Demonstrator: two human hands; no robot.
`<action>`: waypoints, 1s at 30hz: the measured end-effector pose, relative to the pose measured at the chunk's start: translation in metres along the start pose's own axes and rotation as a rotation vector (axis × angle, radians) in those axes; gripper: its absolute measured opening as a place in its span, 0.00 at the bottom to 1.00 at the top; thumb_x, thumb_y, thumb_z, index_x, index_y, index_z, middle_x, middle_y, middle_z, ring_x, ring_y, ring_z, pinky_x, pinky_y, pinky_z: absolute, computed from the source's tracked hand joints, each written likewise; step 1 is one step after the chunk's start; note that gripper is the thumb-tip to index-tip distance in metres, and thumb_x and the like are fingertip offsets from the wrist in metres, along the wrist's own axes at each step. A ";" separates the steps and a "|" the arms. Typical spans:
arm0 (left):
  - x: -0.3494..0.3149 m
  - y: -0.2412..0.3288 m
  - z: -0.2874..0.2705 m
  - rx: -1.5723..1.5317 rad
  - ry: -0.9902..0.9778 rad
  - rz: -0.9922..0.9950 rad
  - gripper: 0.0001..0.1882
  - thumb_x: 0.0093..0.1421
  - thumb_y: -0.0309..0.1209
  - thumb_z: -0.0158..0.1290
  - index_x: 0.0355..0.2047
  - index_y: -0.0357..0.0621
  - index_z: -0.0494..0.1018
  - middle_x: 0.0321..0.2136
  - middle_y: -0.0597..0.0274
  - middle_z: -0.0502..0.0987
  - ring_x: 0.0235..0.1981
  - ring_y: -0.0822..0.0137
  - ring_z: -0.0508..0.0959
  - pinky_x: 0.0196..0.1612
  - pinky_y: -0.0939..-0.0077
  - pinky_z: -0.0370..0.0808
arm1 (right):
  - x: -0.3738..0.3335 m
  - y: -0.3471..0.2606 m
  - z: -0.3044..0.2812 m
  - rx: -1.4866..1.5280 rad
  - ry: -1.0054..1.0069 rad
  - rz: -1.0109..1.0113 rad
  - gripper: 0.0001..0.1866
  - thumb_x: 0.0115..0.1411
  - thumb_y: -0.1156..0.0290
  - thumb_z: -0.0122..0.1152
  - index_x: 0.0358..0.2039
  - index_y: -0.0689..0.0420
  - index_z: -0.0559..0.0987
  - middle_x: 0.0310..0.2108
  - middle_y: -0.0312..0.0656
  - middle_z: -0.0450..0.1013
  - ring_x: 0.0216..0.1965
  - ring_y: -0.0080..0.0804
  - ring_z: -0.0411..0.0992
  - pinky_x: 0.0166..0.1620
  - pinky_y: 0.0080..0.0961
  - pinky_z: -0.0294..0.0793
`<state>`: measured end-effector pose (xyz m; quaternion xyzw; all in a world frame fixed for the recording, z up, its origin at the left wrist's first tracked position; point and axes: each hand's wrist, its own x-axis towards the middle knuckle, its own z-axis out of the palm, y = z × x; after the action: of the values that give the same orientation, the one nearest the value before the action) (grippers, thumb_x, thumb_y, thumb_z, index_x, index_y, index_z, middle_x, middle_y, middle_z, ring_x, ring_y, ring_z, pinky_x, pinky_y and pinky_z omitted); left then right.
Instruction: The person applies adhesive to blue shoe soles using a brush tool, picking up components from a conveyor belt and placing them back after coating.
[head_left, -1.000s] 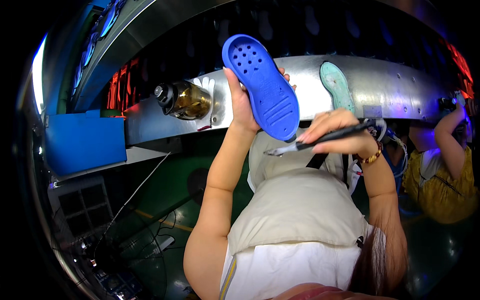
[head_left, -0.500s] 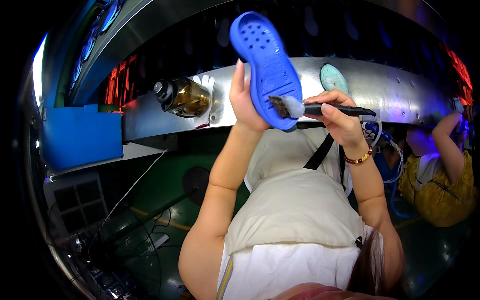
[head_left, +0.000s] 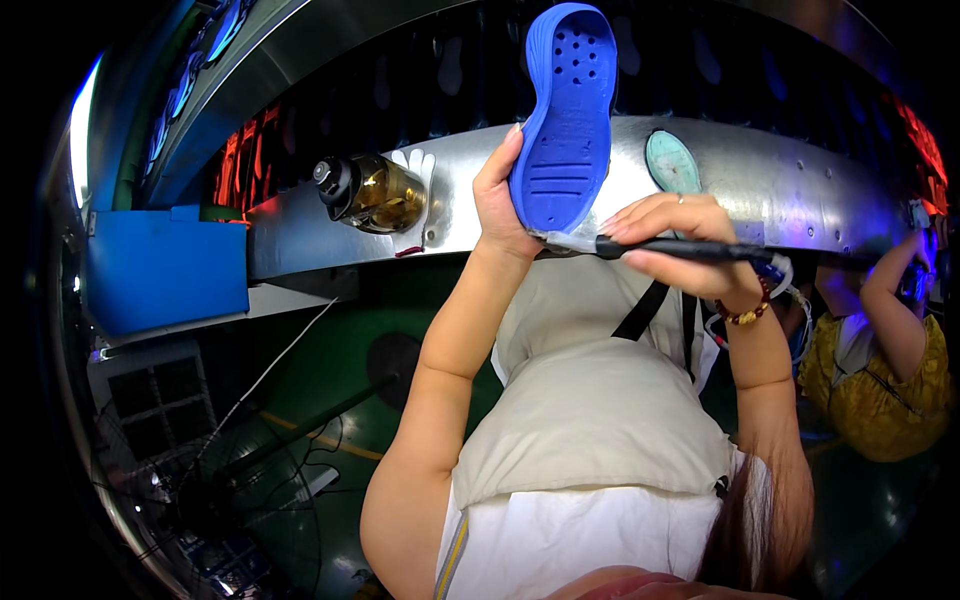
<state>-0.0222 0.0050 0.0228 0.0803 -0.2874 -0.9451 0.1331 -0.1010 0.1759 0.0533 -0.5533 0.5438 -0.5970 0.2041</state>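
A blue shoe sole with a cluster of holes at its far end is held up above the metal ledge. My left hand is closed round its left edge near the close end. In my right hand is a black-handled brush, gripped between thumb and fingers. The brush's pale head points left and lies against the near end of the sole; its bristles are mostly hidden there. Just beyond my right hand, a pale green oval dish rests on the ledge.
On the metal ledge stand a bottle of amber liquid with a black lid and a white glove behind it. Dark line with sole shapes runs beyond. A blue box is left, a fan lower left, a co-worker's arm right.
The sole has swung more upright and shifted right and away. The brush has moved from its inner face down to the near end, and my right hand has turned and lowered.
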 end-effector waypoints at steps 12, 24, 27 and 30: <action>-0.001 0.018 0.010 0.029 -0.021 -0.438 0.22 0.56 0.38 0.39 0.45 0.31 0.63 0.40 0.46 0.69 0.39 0.58 0.73 0.44 0.66 0.70 | -0.001 0.000 -0.012 -0.158 -0.040 -0.034 0.08 0.42 0.80 0.61 0.26 0.61 0.76 0.29 0.46 0.74 0.33 0.36 0.73 0.38 0.27 0.71; -0.005 0.017 0.008 0.393 -0.102 -0.705 0.22 0.56 0.36 0.42 0.47 0.32 0.62 0.42 0.49 0.69 0.40 0.63 0.73 0.45 0.72 0.69 | -0.005 -0.007 -0.022 -0.368 -0.465 -0.096 0.09 0.40 0.76 0.61 0.26 0.58 0.75 0.28 0.40 0.74 0.32 0.32 0.72 0.34 0.23 0.70; -0.008 0.018 0.000 0.424 -0.060 -0.682 0.22 0.56 0.36 0.42 0.47 0.32 0.63 0.41 0.49 0.70 0.39 0.64 0.73 0.42 0.74 0.71 | -0.002 -0.009 -0.032 -0.248 -0.535 -0.055 0.08 0.41 0.77 0.60 0.26 0.59 0.75 0.29 0.42 0.74 0.33 0.34 0.72 0.36 0.24 0.70; -0.010 0.021 -0.001 0.458 -0.076 -0.673 0.23 0.55 0.37 0.43 0.46 0.33 0.63 0.41 0.49 0.70 0.38 0.65 0.74 0.39 0.75 0.72 | -0.001 -0.001 -0.036 -0.267 -0.380 -0.064 0.08 0.45 0.75 0.59 0.28 0.61 0.75 0.30 0.44 0.73 0.32 0.35 0.72 0.37 0.25 0.70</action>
<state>-0.0081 -0.0093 0.0351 0.1626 -0.4528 -0.8497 -0.2158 -0.1327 0.1921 0.0609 -0.6949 0.5519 -0.4111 0.2087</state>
